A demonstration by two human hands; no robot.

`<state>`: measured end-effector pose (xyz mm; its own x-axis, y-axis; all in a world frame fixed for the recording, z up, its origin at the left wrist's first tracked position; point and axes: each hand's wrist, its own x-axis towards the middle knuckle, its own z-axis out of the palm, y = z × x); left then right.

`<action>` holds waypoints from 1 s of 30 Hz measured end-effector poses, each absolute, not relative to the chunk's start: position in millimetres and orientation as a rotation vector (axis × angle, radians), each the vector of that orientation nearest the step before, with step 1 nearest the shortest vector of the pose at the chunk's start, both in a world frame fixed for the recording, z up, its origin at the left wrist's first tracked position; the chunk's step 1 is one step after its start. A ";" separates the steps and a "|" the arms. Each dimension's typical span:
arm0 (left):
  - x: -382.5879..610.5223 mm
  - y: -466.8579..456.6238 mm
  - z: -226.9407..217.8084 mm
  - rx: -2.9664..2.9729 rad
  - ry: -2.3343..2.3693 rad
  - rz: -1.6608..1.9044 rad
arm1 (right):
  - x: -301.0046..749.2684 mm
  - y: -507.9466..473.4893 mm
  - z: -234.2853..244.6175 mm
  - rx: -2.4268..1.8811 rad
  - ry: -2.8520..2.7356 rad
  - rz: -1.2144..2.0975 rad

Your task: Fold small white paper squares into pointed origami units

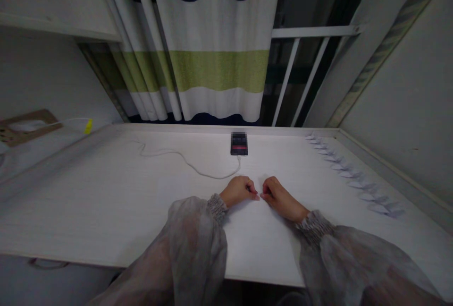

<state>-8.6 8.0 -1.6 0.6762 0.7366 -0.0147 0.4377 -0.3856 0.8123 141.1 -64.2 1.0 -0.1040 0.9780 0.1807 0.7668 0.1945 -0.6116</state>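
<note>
My left hand point(240, 190) and my right hand point(281, 199) meet over the middle of the white desk, fingertips nearly touching. Both are closed in a pinch on a small white piece of folded paper point(259, 196), of which only a sliver shows between the fingers. Its full shape is hidden. On the desk's right side lies a row of several white folded paper pieces point(348, 174), pointed and resembling origami cranes. Grey elastic-cuffed sleeves cover both forearms.
A phone point(239, 143) lies at the desk's back, plugged into a white cable point(184, 158) that curves off to the left. Behind hangs a striped curtain point(219, 70) beside white window bars point(314, 31). A brown tissue box point(44, 119) stands far left.
</note>
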 end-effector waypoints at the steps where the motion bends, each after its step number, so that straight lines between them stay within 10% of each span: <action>1: -8.5 7.9 -1.4 2.040 0.911 0.442 | 141.1 -64.2 1.3 -1.620 -1.933 0.507; 30: -7.4 10.5 -2.2 1.874 0.854 0.422 | 147.2 -39.5 13.0 -1.750 -1.886 0.818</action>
